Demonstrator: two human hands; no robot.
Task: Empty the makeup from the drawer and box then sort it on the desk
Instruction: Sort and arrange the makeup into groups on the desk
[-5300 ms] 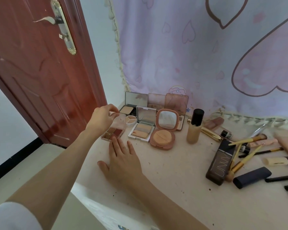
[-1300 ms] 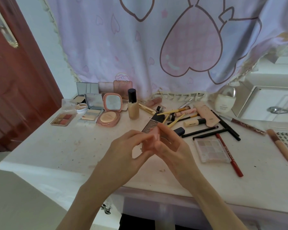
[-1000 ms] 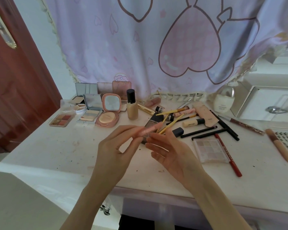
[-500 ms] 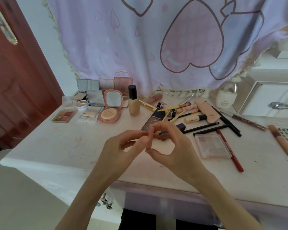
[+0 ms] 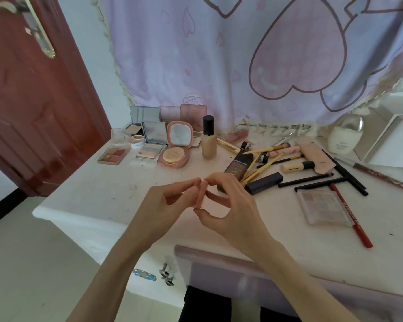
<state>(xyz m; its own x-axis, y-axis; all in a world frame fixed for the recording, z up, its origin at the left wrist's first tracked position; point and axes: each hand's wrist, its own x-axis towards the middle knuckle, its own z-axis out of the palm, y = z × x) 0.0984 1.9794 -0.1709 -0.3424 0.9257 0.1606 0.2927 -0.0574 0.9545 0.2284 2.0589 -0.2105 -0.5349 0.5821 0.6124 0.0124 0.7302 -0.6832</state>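
Two hands meet above the front of the white table (image 5: 107, 196), fingertips together. The right hand (image 5: 228, 205) pinches a small pale pink stick-shaped item (image 5: 201, 194) between thumb and forefinger, holding it upright; the left hand (image 5: 165, 205) has its curled fingers touching the same item from the other side — whether it truly grips it I cannot tell, though the fingertips press against it.

Just beyond the right hand lies a dark brown rectangular tube (image 5: 239, 167), with thin yellow-handled brushes (image 5: 263, 159) crossing it and a navy blue oblong case (image 5: 264, 183) beside. Further to that hand's right sits a clear plastic eyeshadow palette (image 5: 323, 206), a red pencil (image 5: 351, 217) along its outer edge, and several black pencils (image 5: 307, 178) behind.

Beyond the left hand, at the table's far side, stand open compacts in rows: a round-cornered pink powder compact with its mirror up (image 5: 176, 148), a silver square compact (image 5: 153, 145) next to it, and a small clear palette of red and brown shades (image 5: 113, 155) furthest out. A glass foundation bottle with a black cap (image 5: 208, 138) stands upright between the compacts and the loose pile.

Behind everything hangs a lilac cloth printed with pink hearts (image 5: 265, 54).
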